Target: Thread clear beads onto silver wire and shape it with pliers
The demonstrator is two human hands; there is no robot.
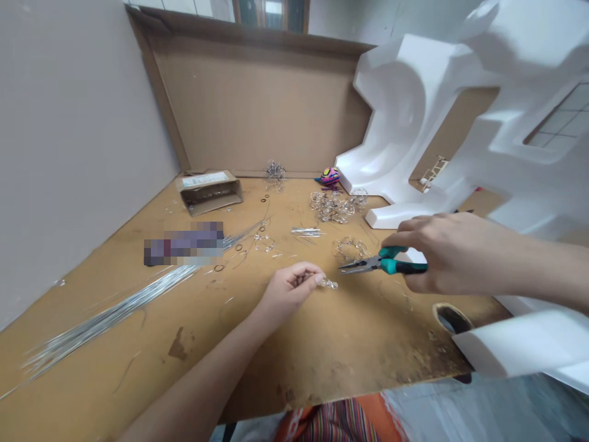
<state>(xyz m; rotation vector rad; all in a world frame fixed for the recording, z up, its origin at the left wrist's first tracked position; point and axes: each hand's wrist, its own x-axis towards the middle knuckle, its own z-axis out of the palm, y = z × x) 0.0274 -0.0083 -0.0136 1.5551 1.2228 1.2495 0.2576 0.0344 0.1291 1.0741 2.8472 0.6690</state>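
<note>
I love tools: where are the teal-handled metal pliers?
Right of centre in the head view, the right hand holds the pliers near a round silver wire piece.

Pliers [389, 265] are showing teal and black; wire bundle [133, 306] is gleaming silver; cloth [340, 423] is displaying multicoloured stripes, orange edges.
</note>
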